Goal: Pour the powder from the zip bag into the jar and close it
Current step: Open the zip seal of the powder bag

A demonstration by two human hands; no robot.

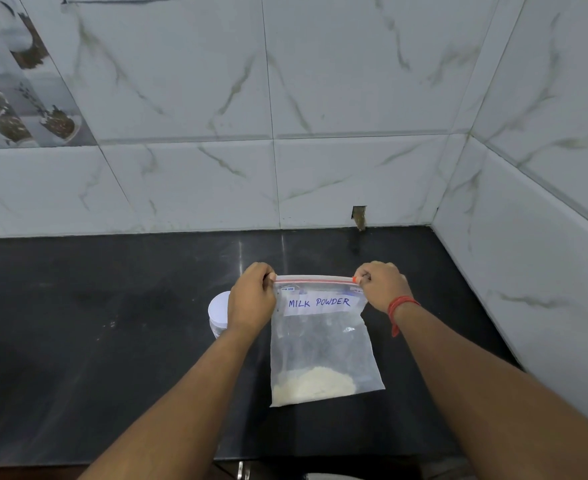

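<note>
- Holding the zip bag (323, 344) up by its two top corners, the person keeps it hanging upright over the black worktop (112, 341), so the powder (315, 384) has settled in a low heap at the bottom, well away from the mouth.
- The left hand (251, 299) has its fingers curled tight round the left end of the red zip strip (311, 279), pinching that corner.
- The right hand (381, 285) pinches the right end, fingertips closed on what looks like the small red slider; a red thread band (401, 308) sits on that wrist.
- The strip runs straight and taut between both hands and appears still sealed, though I can't be sure of every part of it. My guess is the bag is held this way to steady it for opening.
- A white label reading "MILK POWDER" (318, 303) faces the person, just under the strip.
- The jar (218, 315) stands on the worktop just behind the left hand, mostly hidden by it; a white lid seems to be on it, so it would need opening before any pouring.
- Nothing has been poured yet, as far as I can judge: opening the bag is the step in hand.
- Marbled wall tiles (320, 116) back the worktop and turn a corner on the right.
</note>
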